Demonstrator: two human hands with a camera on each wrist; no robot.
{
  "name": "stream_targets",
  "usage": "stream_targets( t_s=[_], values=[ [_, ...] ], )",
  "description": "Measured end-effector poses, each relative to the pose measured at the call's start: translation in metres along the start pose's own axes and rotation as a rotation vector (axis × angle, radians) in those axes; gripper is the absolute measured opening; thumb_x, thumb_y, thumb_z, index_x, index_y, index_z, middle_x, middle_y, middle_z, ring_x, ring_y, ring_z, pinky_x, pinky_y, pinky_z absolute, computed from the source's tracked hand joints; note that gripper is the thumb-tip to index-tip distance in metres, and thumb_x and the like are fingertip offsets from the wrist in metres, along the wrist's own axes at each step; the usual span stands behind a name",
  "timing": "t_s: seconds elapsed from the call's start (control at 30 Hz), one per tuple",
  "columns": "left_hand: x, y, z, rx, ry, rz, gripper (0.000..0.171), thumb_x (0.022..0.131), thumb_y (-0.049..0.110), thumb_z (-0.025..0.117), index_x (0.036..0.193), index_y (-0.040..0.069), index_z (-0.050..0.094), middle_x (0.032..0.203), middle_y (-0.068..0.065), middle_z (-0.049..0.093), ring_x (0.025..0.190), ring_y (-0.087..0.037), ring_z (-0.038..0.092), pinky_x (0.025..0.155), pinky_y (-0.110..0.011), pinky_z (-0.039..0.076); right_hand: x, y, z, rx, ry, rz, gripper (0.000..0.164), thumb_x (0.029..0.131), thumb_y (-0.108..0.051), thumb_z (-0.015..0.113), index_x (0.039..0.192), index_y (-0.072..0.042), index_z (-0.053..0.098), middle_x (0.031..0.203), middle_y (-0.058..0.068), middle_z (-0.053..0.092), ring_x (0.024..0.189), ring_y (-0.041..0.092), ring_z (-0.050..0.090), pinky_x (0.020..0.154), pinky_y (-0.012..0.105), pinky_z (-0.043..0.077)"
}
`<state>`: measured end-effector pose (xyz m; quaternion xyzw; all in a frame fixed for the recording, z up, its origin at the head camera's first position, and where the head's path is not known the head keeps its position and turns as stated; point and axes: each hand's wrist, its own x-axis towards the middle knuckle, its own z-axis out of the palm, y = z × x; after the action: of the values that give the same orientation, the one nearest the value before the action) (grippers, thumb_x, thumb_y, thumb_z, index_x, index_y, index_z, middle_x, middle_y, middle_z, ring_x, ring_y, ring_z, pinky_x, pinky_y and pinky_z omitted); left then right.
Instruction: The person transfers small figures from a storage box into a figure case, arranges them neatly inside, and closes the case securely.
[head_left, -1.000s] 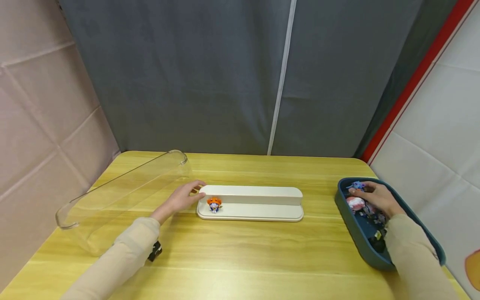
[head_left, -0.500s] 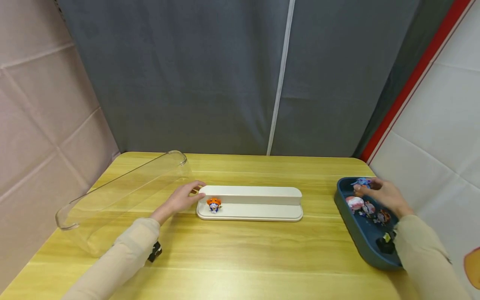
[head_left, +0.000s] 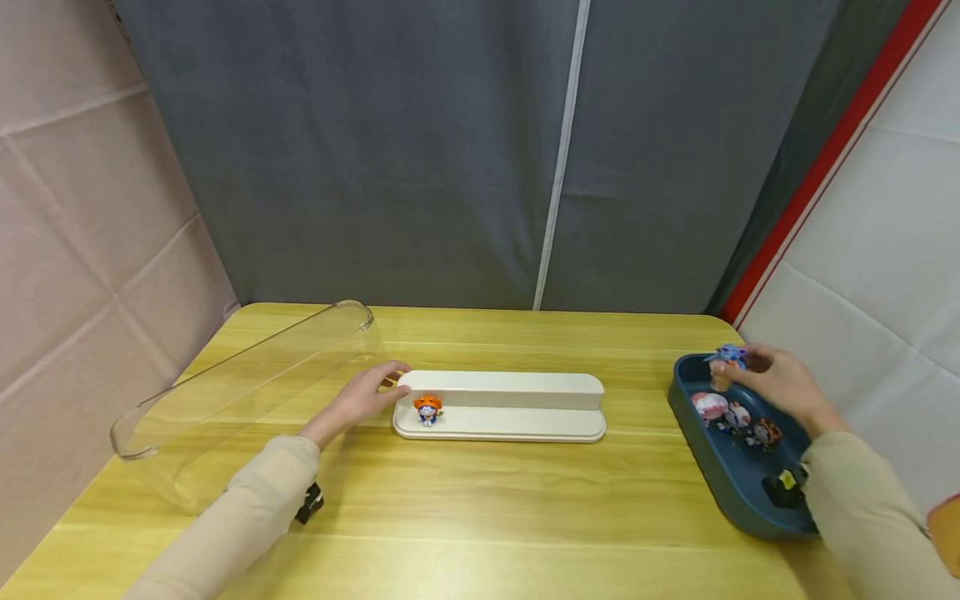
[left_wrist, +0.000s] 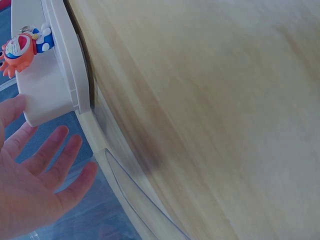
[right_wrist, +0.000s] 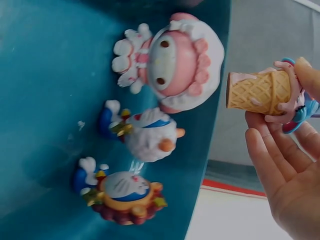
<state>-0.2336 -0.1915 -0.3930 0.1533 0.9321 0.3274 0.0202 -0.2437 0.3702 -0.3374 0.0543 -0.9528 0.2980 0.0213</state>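
Note:
My right hand (head_left: 791, 390) pinches an ice-cream-cone figurine (right_wrist: 262, 94) with a blue top, above the far end of a dark blue bin (head_left: 701, 454). In that bin lie a pink-and-white hooded figurine (right_wrist: 172, 62), a fluffy white one (right_wrist: 150, 135) and one with a brown, mane-like rim (right_wrist: 125, 192). My left hand (head_left: 365, 396) has its fingers spread and relaxed at the left end of a white stepped display base (head_left: 517, 422), the thumb touching it. An orange-hatted figurine (head_left: 428, 410) stands on the lower step near that end.
A clear plastic cover (head_left: 247, 392) lies slanted on the left of the wooden table (head_left: 480, 508). A small black object (head_left: 310, 503) shows beside my left sleeve. Another black item with a yellow-green patch (head_left: 784, 487) sits in the bin's near end. Grey curtain stands behind.
My right hand has lifted the ice-cream-cone figurine up from among the others in the bin and moved slightly right. The left hand and the base have stayed still.

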Motion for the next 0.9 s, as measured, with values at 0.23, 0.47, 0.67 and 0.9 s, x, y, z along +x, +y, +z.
stream_targets(
  t_s=[0.23,0.47,0.67,0.9],
  values=[
    [0.000,0.000,0.000,0.004,0.000,0.000,0.038,0.089,0.025,0.054,0.122,0.005,0.049,0.113,-0.017,0.053,0.101,-0.032,0.050,0.084,-0.046,0.040,-0.004,-0.014,-0.003,0.031,-0.003,-0.014,0.071,0.085,-0.038,0.056,0.126,0.014,0.034,0.110,0.034,0.048,0.100,0.042,0.046,0.075,0.049,0.041],
    [0.000,0.000,0.000,0.008,-0.002,-0.003,0.038,0.089,0.025,0.054,0.121,0.006,0.049,0.112,-0.017,0.053,0.101,-0.032,0.050,0.084,-0.046,0.041,-0.008,-0.030,-0.004,0.012,0.016,-0.027,0.071,0.083,-0.040,0.058,0.124,0.014,0.037,0.108,0.034,0.049,0.098,0.041,0.047,0.076,0.053,0.039],
    [0.000,0.000,0.000,0.013,0.001,0.004,0.037,0.089,0.025,0.054,0.121,0.006,0.049,0.112,-0.016,0.054,0.100,-0.032,0.050,0.084,-0.046,0.041,-0.010,-0.043,-0.004,-0.002,0.030,-0.038,0.071,0.082,-0.043,0.058,0.123,0.012,0.040,0.105,0.030,0.052,0.095,0.039,0.049,0.076,0.053,0.040],
    [-0.001,-0.001,0.000,0.019,0.018,0.030,0.040,0.089,0.028,0.053,0.121,0.003,0.049,0.111,-0.018,0.054,0.099,-0.033,0.051,0.082,-0.047,0.041,-0.011,-0.058,0.002,-0.002,0.042,-0.074,0.059,0.081,-0.044,0.059,0.114,0.004,0.051,0.099,0.022,0.058,0.090,0.034,0.053,0.072,0.048,0.045]
  ],
)
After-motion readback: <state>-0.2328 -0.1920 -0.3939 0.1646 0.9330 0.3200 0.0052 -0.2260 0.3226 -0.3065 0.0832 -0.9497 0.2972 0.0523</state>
